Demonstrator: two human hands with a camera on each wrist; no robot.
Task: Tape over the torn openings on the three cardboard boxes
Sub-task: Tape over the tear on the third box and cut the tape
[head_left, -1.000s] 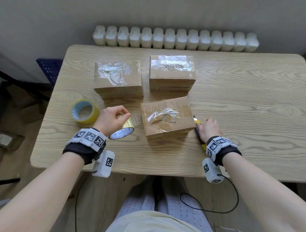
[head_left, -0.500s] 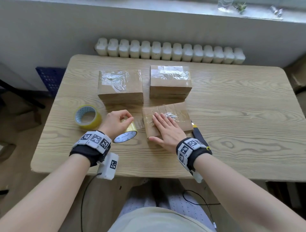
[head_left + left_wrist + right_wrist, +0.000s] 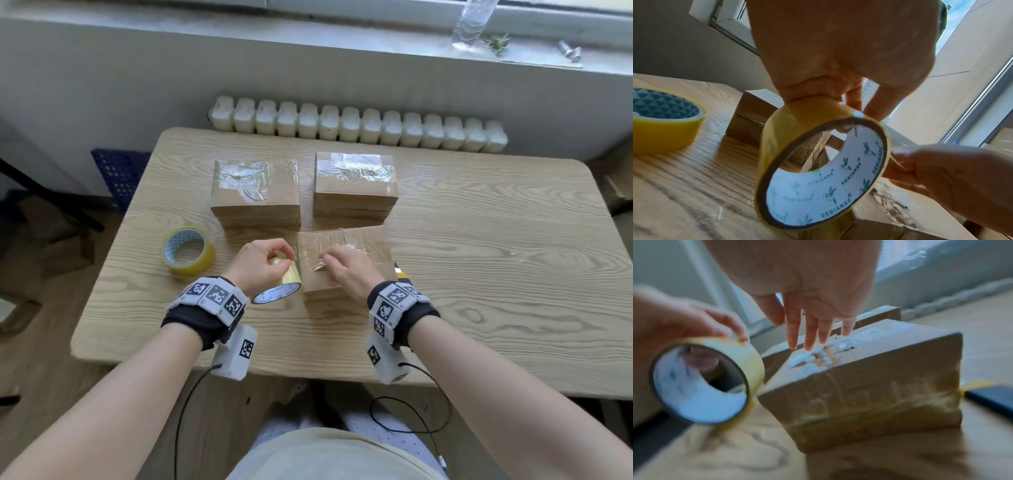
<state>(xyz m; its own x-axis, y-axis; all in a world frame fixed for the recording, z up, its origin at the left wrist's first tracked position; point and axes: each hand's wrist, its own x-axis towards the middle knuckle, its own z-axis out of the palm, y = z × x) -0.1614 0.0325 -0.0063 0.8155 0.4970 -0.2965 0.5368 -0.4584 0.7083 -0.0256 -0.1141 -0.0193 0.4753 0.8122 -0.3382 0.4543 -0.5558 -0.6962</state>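
Nearest, the left hand (image 3: 255, 265) grips a tape roll (image 3: 282, 286) on edge, just left of the near box (image 3: 346, 260). The right hand (image 3: 349, 272), fingers straight and loosely spread, reaches over that box's taped top. Farther back stand two taped boxes (image 3: 255, 195) side by side on the table (image 3: 496, 274), with a second roll (image 3: 188, 250) lying flat at left.

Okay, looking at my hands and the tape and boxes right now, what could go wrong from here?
1. The left hand holds the tape roll tilted beside the near box; the strip could go on skewed or wrinkled like the crumpled tape already there.
2. The right hand has straight fingers over the torn patch; they may stick to the tape.
3. The cutter lies half hidden behind the right wrist and could get knocked.
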